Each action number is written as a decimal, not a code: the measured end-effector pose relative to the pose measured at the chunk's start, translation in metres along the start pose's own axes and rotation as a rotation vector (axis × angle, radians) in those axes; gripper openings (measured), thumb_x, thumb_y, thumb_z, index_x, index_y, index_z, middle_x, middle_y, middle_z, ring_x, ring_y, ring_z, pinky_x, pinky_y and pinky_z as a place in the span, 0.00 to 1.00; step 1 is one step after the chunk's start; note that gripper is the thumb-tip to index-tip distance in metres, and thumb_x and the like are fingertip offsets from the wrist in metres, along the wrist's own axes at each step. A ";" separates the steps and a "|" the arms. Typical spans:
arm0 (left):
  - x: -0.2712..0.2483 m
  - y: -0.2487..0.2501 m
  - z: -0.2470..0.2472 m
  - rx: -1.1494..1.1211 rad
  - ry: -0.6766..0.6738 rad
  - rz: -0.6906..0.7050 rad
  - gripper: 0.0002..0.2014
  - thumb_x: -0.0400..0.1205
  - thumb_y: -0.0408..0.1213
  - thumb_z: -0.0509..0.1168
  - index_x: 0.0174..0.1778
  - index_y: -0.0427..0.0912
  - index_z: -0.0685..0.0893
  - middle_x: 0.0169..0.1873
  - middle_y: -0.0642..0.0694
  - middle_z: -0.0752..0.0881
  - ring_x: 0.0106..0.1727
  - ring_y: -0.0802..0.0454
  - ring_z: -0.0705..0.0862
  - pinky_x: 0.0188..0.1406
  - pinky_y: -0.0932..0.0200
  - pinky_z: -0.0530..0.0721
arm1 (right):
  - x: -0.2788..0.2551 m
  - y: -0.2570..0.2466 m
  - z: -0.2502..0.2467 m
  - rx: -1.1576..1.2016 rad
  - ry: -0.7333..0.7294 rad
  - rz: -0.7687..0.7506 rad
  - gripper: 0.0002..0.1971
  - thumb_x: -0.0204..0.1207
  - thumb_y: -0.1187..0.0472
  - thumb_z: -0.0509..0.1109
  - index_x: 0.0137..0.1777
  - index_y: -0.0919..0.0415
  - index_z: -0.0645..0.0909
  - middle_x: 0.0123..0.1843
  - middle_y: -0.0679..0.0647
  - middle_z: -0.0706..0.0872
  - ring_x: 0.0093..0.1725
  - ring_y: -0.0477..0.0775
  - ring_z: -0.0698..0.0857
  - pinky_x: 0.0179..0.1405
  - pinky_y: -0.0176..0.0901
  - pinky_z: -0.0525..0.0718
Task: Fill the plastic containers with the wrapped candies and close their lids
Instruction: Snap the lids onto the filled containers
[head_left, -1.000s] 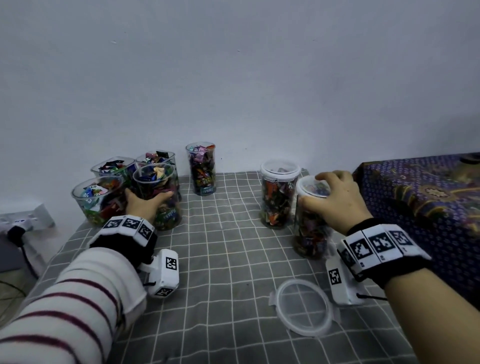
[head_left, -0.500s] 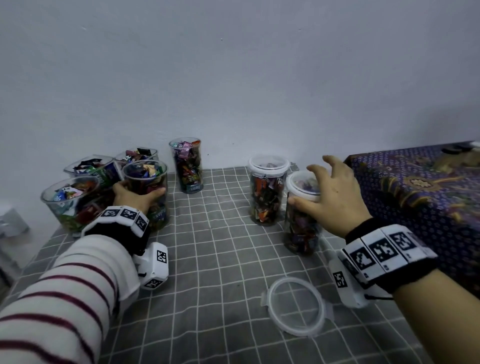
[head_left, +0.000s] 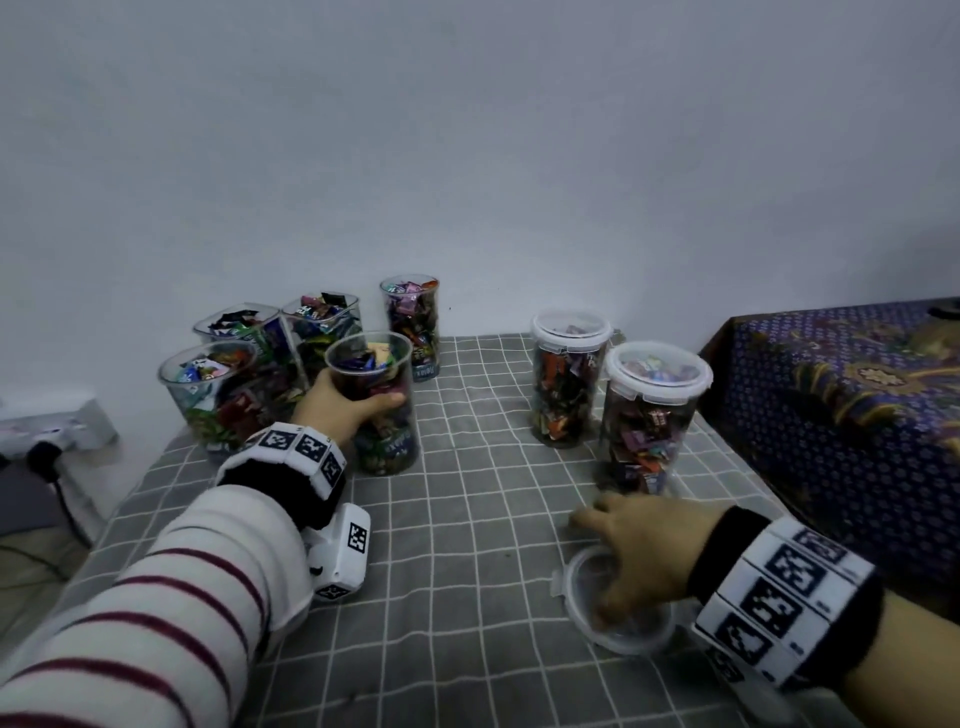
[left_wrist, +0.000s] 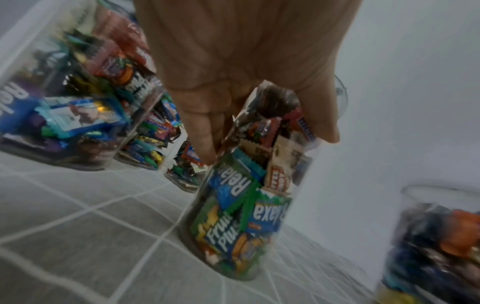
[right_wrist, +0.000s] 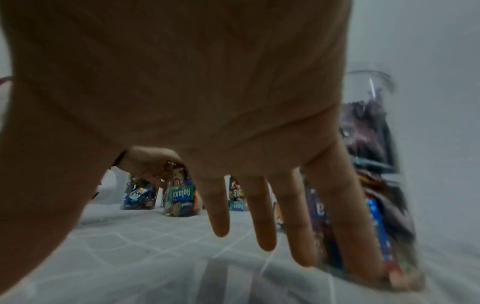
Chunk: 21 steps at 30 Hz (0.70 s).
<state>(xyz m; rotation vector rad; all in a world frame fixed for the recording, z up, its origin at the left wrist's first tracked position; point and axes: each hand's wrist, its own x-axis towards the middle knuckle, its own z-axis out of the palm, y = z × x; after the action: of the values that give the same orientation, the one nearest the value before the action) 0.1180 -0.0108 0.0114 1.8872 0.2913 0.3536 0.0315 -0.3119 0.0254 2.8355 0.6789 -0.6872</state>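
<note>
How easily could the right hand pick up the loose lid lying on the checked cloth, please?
Probably easily: the right hand already hovers over the loose lid with its fingers spread, and nothing lies between them.

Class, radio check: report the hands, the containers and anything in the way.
Left hand grips open candy container. Right hand, fingers straight, over loose lid on checked cloth. Two lidded containers stand behind it. Nothing blocking.

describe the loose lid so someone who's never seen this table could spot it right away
On the grey checked tablecloth, look at the near right corner, in front of the two lidded candy jars. There the loose lid lies flat under the right hand, whose fingers are spread over it. It is the only clear round lid not sitting on a jar.
</note>
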 end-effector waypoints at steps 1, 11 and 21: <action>-0.002 -0.001 0.001 -0.014 -0.027 0.002 0.48 0.50 0.51 0.85 0.67 0.41 0.78 0.61 0.44 0.85 0.62 0.47 0.82 0.67 0.46 0.78 | 0.000 0.000 0.002 0.016 -0.064 0.009 0.47 0.63 0.35 0.75 0.80 0.44 0.57 0.75 0.49 0.68 0.72 0.57 0.72 0.68 0.54 0.75; -0.044 0.008 0.010 -0.147 -0.297 0.038 0.44 0.54 0.38 0.85 0.67 0.39 0.75 0.60 0.46 0.84 0.63 0.48 0.82 0.66 0.49 0.78 | -0.001 -0.010 0.003 0.056 -0.003 -0.019 0.43 0.64 0.42 0.76 0.78 0.44 0.61 0.72 0.48 0.69 0.68 0.54 0.74 0.63 0.52 0.80; -0.080 0.002 0.028 -0.202 -0.448 0.076 0.37 0.58 0.32 0.83 0.63 0.47 0.78 0.59 0.47 0.86 0.61 0.52 0.84 0.63 0.53 0.80 | -0.033 -0.036 -0.078 0.296 0.614 -0.220 0.53 0.54 0.33 0.64 0.82 0.47 0.55 0.81 0.49 0.61 0.78 0.49 0.63 0.73 0.40 0.62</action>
<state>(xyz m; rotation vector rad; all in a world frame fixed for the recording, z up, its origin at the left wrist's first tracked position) 0.0549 -0.0653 -0.0036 1.7253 -0.1149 0.0031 0.0200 -0.2738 0.1086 3.2969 1.0598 0.1006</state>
